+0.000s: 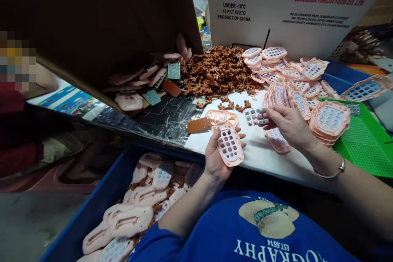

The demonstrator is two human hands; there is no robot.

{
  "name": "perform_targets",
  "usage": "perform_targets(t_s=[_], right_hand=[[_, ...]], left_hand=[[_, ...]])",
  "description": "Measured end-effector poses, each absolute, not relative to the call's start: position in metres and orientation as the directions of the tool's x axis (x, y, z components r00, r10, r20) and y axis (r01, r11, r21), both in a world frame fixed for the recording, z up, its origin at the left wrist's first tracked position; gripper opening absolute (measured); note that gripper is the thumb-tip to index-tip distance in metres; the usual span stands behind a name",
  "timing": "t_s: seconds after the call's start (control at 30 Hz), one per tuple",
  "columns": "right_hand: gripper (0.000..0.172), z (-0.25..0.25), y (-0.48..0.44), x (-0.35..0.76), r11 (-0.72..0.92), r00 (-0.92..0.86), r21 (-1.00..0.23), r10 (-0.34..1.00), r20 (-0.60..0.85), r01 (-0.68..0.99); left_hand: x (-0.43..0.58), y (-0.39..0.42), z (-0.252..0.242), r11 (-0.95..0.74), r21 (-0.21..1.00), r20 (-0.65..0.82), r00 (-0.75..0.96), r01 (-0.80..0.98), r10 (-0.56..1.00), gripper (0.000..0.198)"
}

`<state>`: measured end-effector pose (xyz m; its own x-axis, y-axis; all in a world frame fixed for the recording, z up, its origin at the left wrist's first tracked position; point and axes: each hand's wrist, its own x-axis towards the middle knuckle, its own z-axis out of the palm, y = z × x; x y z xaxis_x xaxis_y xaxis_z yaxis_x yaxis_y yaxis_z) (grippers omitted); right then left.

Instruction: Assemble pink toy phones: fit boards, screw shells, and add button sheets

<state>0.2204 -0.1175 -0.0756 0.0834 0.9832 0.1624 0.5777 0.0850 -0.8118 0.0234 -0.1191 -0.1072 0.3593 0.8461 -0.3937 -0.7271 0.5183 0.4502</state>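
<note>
My left hand is closed around a pink plastic toy-phone shell, its face with rows of button holes turned up. Between the thumb and fingers of my right hand is a button sheet with small printed keys, held to the right of that shell and apart from it. Just beyond my left hand lie another pink shell and a brown circuit board on the white work surface. Several small brown plastic pieces are scattered past the button sheet.
A big heap of brown pieces stands at the back, with piled pink shells on its right. A green tray is at far right. A tilted cardboard box and a blue bin are at left. Another person's hand shows behind.
</note>
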Motion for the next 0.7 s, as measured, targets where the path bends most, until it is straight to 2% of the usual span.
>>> perform_targets(t_s=[0.03, 0.07, 0.1, 0.2, 0.33, 0.43, 0.5, 0.6, 0.7], right_hand=[[0.037, -0.075, -0.122, 0.221, 0.025, 0.139, -0.933, 0.987, 0.08, 0.359], [0.037, -0.076, -0.127, 0.221, -0.023, 0.165, -0.984, 0.986, 0.006, 0.174], [0.037, -0.077, -0.131, 0.22, -0.053, 0.172, -0.996, 0.984, -0.04, 0.068], [0.037, -0.083, -0.141, 0.218, -0.08, 0.182, -0.996, 0.979, -0.088, -0.049], [0.037, -0.089, -0.149, 0.221, -0.099, 0.178, -0.992, 0.978, -0.112, -0.076], [0.038, -0.09, -0.154, 0.225, -0.097, 0.187, -0.995, 0.977, -0.101, -0.033], [0.038, -0.087, -0.157, 0.227, -0.085, 0.178, -0.995, 0.981, -0.075, 0.052], [0.034, -0.077, -0.163, 0.227, -0.05, 0.153, -0.96, 0.988, -0.007, 0.275], [0.029, -0.062, -0.165, 0.223, 0.027, 0.103, -0.825, 0.989, 0.103, 0.565]], left_hand=[[0.027, -0.12, -0.106, 0.53, 0.443, -0.397, 0.372, -0.723, 0.839, 0.037], [0.031, -0.122, -0.105, 0.541, 0.433, -0.398, 0.385, -0.721, 0.833, 0.037], [0.036, -0.123, -0.104, 0.552, 0.424, -0.398, 0.4, -0.718, 0.826, 0.036], [0.048, -0.128, -0.101, 0.597, 0.399, -0.409, 0.448, -0.696, 0.795, 0.038], [0.058, -0.133, -0.101, 0.63, 0.39, -0.435, 0.469, -0.671, 0.769, 0.04], [0.062, -0.134, -0.105, 0.583, 0.439, -0.426, 0.413, -0.684, 0.805, 0.03], [0.065, -0.136, -0.11, 0.514, 0.5, -0.382, 0.356, -0.697, 0.853, 0.028], [0.068, -0.139, -0.12, 0.349, 0.639, -0.213, 0.279, -0.685, 0.936, 0.041], [0.07, -0.144, -0.131, 0.133, 0.77, 0.015, 0.226, -0.625, 0.974, 0.059]])
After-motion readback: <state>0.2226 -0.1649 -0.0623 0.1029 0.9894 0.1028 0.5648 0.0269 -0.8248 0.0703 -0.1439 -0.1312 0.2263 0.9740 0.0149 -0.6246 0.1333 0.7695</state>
